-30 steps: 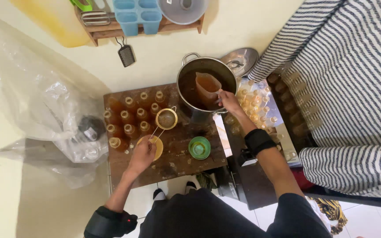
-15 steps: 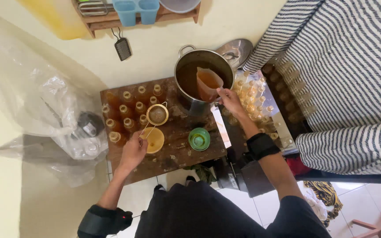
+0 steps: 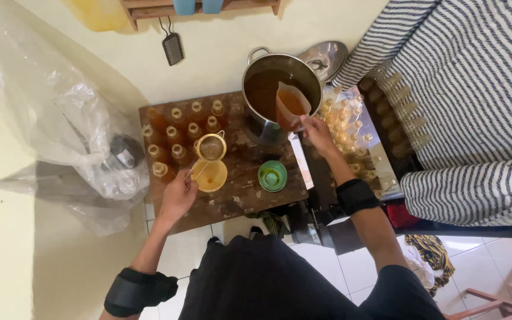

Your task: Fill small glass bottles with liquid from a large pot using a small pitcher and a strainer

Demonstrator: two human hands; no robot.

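Note:
My right hand (image 3: 317, 132) holds a clear jug (image 3: 291, 105) of brown liquid at the near rim of a large steel pot (image 3: 281, 95) filled with the same liquid. My left hand (image 3: 178, 195) grips the handle of a small mesh strainer (image 3: 211, 147), which sits over a yellow funnel (image 3: 211, 175) on the wooden table (image 3: 238, 192). Several small bottles of amber liquid (image 3: 179, 133) stand in rows behind the strainer. A green funnel (image 3: 272, 175) lies to the right of the yellow one.
Several empty clear bottles (image 3: 351, 130) fill a tray right of the pot, beside a steel lid (image 3: 324, 56). A large clear plastic bag (image 3: 60, 118) lies left of the table. Striped fabric (image 3: 457, 89) covers the right side. A wall shelf (image 3: 197, 9) hangs above.
The view has shifted downward. My right hand has raised the filled jug at the pot's rim. My left hand stays at the strainer and funnel.

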